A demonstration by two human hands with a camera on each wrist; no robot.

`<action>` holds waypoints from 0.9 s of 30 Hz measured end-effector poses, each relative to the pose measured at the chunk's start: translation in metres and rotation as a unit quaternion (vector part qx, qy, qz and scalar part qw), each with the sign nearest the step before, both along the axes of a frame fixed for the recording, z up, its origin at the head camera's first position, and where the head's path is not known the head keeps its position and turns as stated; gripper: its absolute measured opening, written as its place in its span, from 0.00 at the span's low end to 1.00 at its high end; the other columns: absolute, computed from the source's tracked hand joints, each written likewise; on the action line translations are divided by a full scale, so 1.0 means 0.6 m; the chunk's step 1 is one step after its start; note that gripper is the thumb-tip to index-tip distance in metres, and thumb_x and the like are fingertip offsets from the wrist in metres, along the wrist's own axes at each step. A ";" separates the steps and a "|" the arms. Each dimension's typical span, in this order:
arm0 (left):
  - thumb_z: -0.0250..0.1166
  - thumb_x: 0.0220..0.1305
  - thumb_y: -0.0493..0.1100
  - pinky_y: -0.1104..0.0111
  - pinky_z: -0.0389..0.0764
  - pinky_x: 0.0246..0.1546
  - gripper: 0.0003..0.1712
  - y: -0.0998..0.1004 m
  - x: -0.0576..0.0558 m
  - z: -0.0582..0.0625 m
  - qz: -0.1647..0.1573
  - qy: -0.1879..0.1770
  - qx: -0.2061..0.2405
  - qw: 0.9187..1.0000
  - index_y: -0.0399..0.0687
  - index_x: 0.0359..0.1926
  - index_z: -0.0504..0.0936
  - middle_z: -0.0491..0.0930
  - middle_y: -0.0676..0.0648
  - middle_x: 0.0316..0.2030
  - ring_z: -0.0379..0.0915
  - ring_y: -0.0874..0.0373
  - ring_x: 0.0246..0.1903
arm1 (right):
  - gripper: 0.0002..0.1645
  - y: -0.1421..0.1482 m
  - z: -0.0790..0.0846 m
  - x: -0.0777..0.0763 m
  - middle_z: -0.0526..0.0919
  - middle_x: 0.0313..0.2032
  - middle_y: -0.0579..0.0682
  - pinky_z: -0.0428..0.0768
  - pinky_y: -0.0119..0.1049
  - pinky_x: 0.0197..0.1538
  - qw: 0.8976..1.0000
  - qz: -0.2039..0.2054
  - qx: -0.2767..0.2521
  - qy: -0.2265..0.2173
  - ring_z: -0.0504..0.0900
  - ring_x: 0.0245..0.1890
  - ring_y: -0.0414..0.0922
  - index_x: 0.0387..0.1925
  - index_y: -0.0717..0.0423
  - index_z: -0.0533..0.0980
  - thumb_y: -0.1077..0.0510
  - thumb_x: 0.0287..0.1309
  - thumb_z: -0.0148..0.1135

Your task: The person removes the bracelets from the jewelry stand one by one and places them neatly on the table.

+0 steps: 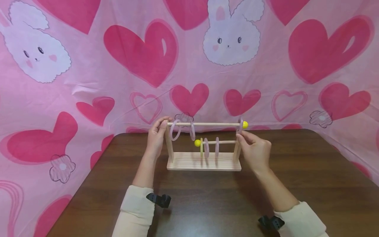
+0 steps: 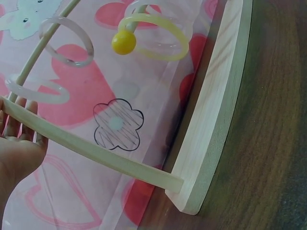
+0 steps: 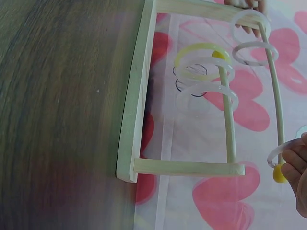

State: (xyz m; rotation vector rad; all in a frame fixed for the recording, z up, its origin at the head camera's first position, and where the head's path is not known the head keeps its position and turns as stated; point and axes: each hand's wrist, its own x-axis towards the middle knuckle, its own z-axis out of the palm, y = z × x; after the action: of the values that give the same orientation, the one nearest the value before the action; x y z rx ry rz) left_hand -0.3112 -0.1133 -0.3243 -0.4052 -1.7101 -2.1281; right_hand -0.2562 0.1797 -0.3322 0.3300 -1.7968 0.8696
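A wooden ring rack (image 1: 204, 161) stands on the table, with two rods at different heights. At the top of its left post, my left hand (image 1: 157, 135) grips the wood, fingers behind it. My right hand (image 1: 256, 151) pinches a pale purple ring (image 1: 240, 125) at the upper rod's right end, beside the yellow ball (image 1: 245, 124). Two more pale rings, one near the left post (image 1: 175, 130) and another further along (image 1: 192, 131), hang on the upper rod. The lower rod carries a yellow ring (image 1: 201, 148) and two pale rings (image 1: 217, 147), with a yellow ball (image 1: 197, 143) at its left tip.
Dark wood-grain table (image 1: 207, 204) surrounds the rack's base. Behind it hangs a pink cloth (image 1: 189, 72) with hearts and rabbits, close to the table's back edge. Black straps sit at both wrists (image 1: 160, 199).
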 end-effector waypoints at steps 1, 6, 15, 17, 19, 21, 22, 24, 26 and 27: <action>0.52 0.69 0.40 0.67 0.68 0.52 0.19 0.000 0.000 0.000 0.000 0.000 -0.001 1.000 0.29 0.53 0.71 0.81 0.54 0.41 0.72 0.61 0.46 | 0.06 0.001 0.000 0.000 0.83 0.22 0.56 0.69 0.12 0.30 1.000 0.002 -0.003 0.000 0.82 0.24 0.44 0.28 0.65 0.84 0.69 0.43 0.70; 0.52 0.69 0.40 0.67 0.68 0.52 0.19 -0.002 -0.001 0.000 -0.001 0.001 0.000 1.000 0.29 0.53 0.70 0.81 0.55 0.41 0.72 0.61 0.47 | 0.06 0.006 0.001 0.001 0.83 0.23 0.58 0.70 0.12 0.31 1.000 0.015 -0.009 -0.004 0.77 0.28 0.26 0.29 0.68 0.83 0.70 0.43 0.69; 0.52 0.69 0.39 0.68 0.68 0.51 0.18 -0.002 0.000 -0.001 0.000 0.002 0.002 1.000 0.29 0.53 0.70 0.80 0.56 0.40 0.72 0.61 0.46 | 0.07 0.014 -0.003 -0.001 0.83 0.23 0.58 0.71 0.13 0.31 1.000 0.016 -0.017 -0.013 0.75 0.28 0.23 0.30 0.69 0.82 0.70 0.44 0.69; 0.52 0.69 0.39 0.68 0.68 0.52 0.18 -0.002 -0.001 -0.001 -0.002 0.004 0.001 1.000 0.29 0.53 0.70 0.80 0.56 0.40 0.72 0.61 0.46 | 0.06 0.016 -0.002 -0.001 0.83 0.23 0.58 0.69 0.12 0.31 1.000 0.005 -0.018 -0.012 0.74 0.29 0.22 0.29 0.68 0.83 0.69 0.44 0.69; 0.52 0.69 0.40 0.67 0.67 0.52 0.18 -0.002 -0.001 -0.001 -0.002 0.005 -0.001 1.000 0.30 0.53 0.71 0.80 0.57 0.40 0.72 0.61 0.46 | 0.06 0.019 -0.001 -0.001 0.83 0.24 0.59 0.68 0.11 0.32 1.000 -0.003 -0.020 -0.011 0.73 0.30 0.20 0.29 0.68 0.83 0.69 0.44 0.69; 0.52 0.69 0.41 0.67 0.67 0.53 0.18 -0.002 -0.001 -0.001 -0.003 0.005 -0.003 1.000 0.30 0.53 0.71 0.80 0.56 0.40 0.72 0.60 0.47 | 0.06 0.021 0.000 0.000 0.83 0.25 0.59 0.68 0.11 0.32 1.000 -0.014 -0.024 -0.011 0.72 0.31 0.19 0.29 0.67 0.83 0.68 0.44 0.70; 0.52 0.69 0.41 0.67 0.67 0.53 0.18 -0.002 -0.001 -0.001 -0.003 0.006 -0.002 1.000 0.30 0.53 0.71 0.80 0.56 0.40 0.72 0.60 0.47 | 0.06 0.022 0.001 0.001 0.83 0.25 0.59 0.68 0.11 0.32 0.999 -0.017 -0.027 -0.010 0.72 0.31 0.18 0.28 0.67 0.83 0.68 0.43 0.70; 0.52 0.69 0.41 0.67 0.67 0.53 0.18 -0.001 0.000 0.000 -0.001 0.005 -0.003 1.000 0.30 0.53 0.71 0.80 0.55 0.41 0.72 0.60 0.47 | 0.06 0.024 0.004 0.002 0.83 0.25 0.58 0.69 0.12 0.30 0.999 -0.022 -0.036 -0.012 0.72 0.30 0.18 0.28 0.66 0.83 0.67 0.44 0.70; 0.52 0.69 0.40 0.67 0.67 0.53 0.19 -0.001 0.000 0.000 -0.001 0.008 -0.003 1.000 0.29 0.53 0.71 0.80 0.54 0.42 0.72 0.60 0.47 | 0.06 0.025 0.006 0.003 0.83 0.25 0.58 0.69 0.13 0.29 0.999 -0.023 -0.048 -0.013 0.73 0.30 0.18 0.29 0.65 0.83 0.67 0.44 0.70; 0.52 0.69 0.40 0.67 0.67 0.53 0.19 -0.001 0.000 0.001 -0.001 0.008 -0.003 1.000 0.29 0.53 0.71 0.80 0.53 0.42 0.72 0.60 0.47 | 0.06 0.026 0.008 0.003 0.83 0.25 0.58 0.69 0.13 0.29 0.998 -0.022 -0.054 -0.011 0.73 0.29 0.18 0.28 0.65 0.83 0.67 0.44 0.70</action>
State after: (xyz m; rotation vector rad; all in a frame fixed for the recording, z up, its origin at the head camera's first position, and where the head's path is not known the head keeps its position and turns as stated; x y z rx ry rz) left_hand -0.3115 -0.1137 -0.3240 -0.4236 -1.7086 -2.1157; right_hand -0.2541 0.1953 -0.3274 0.2103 -1.7628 0.9385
